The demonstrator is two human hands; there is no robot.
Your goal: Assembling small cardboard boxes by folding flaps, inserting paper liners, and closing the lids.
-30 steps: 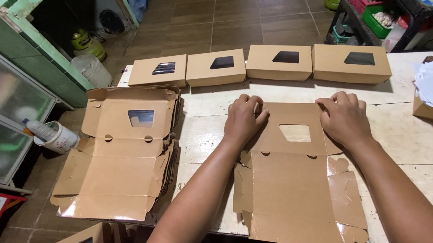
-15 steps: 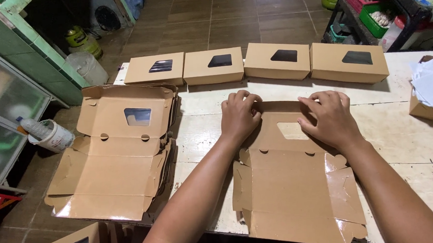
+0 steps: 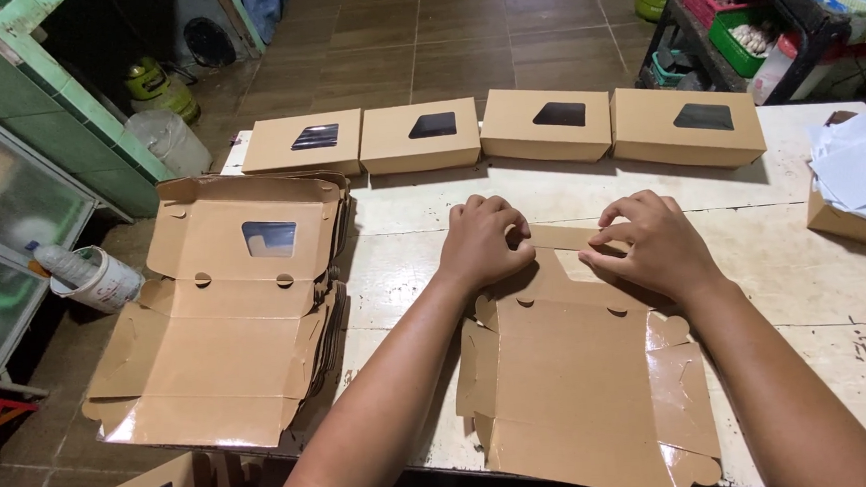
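While both press, left hand (image 3: pixel 483 242); right hand (image 3: pixel 651 244); flat box (image 3: pixel 582 385).

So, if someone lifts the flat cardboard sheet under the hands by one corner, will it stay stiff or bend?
The flat box blank would probably bend along its creases, as the far panel already folds up under the left hand and right hand. It looks thin, so likely light. Its inner face shines, so it may slide easily on the table.

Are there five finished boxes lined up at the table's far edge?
No, four closed window boxes stand in a row there, beyond both hands pressing the flat blank.
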